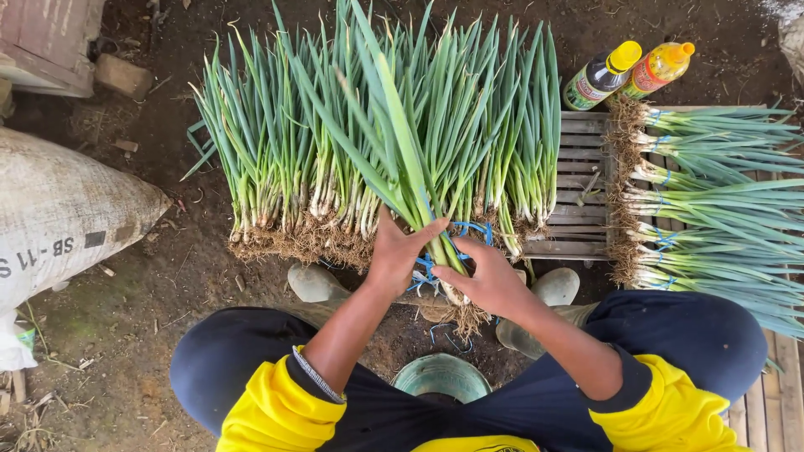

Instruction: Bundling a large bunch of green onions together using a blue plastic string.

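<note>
Blue twine (pixel 435 251) wraps the green onion bunch (pixel 410 167) that the left hand (pixel 394 255) clamps by the stalks while the right hand (pixel 490 280) pinches the twine. Tied bundles (pixel 712 209) already lie along the wooden pallet's (pixel 578 184) right edge. A loose row (pixel 285 159) on the dirt looks untied.

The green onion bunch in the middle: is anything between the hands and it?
Nothing visible is. The left hand already wraps the green onion bunch near its white stems, and the right hand touches the blue string looped round it. The loose green onions lie behind, not between.
</note>
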